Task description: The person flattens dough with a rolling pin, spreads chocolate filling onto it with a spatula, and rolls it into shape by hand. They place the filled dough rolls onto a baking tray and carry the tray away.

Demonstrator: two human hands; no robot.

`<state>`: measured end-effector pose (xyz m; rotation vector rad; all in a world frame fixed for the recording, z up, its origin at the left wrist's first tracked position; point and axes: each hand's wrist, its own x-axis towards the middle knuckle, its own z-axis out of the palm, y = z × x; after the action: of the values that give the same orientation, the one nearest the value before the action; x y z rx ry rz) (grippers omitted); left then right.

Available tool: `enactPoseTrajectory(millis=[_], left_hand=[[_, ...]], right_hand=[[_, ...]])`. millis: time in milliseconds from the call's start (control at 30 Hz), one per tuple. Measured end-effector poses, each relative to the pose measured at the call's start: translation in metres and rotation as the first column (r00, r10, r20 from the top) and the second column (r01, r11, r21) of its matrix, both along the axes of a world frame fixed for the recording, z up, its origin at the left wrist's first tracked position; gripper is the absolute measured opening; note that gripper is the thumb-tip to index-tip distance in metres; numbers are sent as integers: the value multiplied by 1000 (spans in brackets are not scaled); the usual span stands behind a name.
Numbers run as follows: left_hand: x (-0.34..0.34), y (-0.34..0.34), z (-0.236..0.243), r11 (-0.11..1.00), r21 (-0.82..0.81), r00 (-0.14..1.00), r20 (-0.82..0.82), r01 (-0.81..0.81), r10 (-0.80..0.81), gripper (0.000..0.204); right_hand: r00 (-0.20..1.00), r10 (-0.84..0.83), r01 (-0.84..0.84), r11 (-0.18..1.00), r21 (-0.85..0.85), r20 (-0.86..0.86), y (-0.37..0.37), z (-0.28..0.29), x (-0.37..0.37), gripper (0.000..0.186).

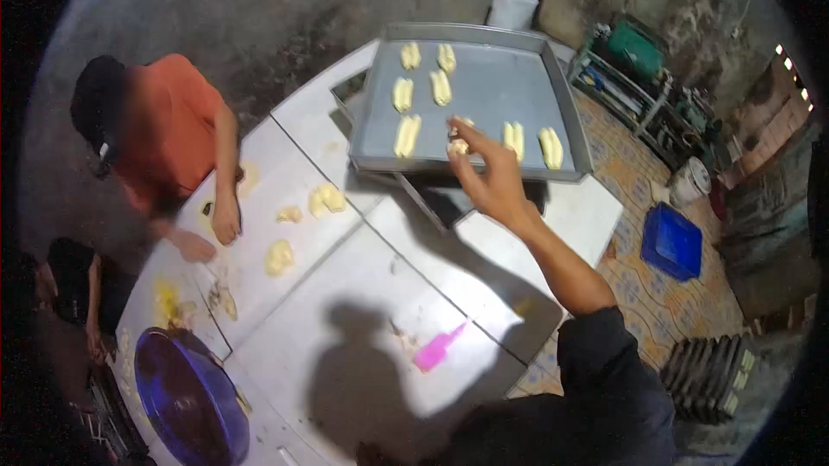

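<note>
My right hand (496, 177) reaches over the near side of a large grey metal baking tray (509, 86). Its thumb and fingers curve around a short pale dough roll (458, 146), partly hidden by the fingers, in the nearest row. Similar ridged dough rolls lie in that row, among them one (408, 136) to the left and two more, a dough roll (513, 140) and an outer dough roll (550, 147), to the right. Farther back, several others, such as a dough roll (440, 87), rest on the tray. Out of sight is my left hand.
A person in an orange shirt (186, 112) works at the left of the white tiled table (319, 319), near dough lumps (326, 199). A purple basin (194, 397) stands at the near left, and a pink tool (439, 348) lies in front. Beyond the table, a blue crate (672, 241) sits on the floor.
</note>
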<state>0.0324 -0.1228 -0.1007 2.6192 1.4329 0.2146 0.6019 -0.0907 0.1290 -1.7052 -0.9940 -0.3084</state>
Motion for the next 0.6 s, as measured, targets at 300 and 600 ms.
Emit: enactPoseTrajectory(millis=[300,600], left_hand=[[-3,3,23,993,-46,991,65,-113,116,32],[-55,18,-46,968,-239,914,371,-77,164,46]], right_hand=[[974,-226,164,621,-767,25,-205,-190,-180,74],[993,-116,106,808,-580,19,-197,-200,-215,42]])
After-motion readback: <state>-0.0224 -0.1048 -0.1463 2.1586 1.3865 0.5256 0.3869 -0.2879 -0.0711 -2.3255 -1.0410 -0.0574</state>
